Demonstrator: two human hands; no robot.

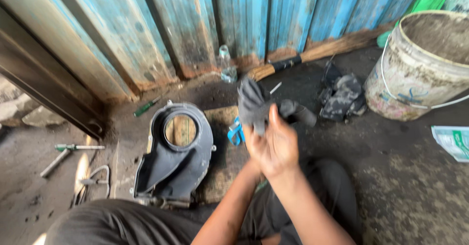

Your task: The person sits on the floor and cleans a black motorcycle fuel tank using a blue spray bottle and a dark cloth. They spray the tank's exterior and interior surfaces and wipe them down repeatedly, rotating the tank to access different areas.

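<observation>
Both forearms are raised from the lower edge of the view and brought together in front of the body, crossed at the wrists. The right hand [279, 144] is seen from its back, fingers pointed upward and closed on a dark grey cloth [254, 103]. The left hand [253, 140] is largely hidden behind the right, so its grip cannot be made out.

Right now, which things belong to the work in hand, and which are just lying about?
In hand:
dark grey cloth, held by both hands: right hand, left hand
black blower housing, nearest

Lying about:
bucket
broom
green-handled screwdriver
clear bottle
</observation>
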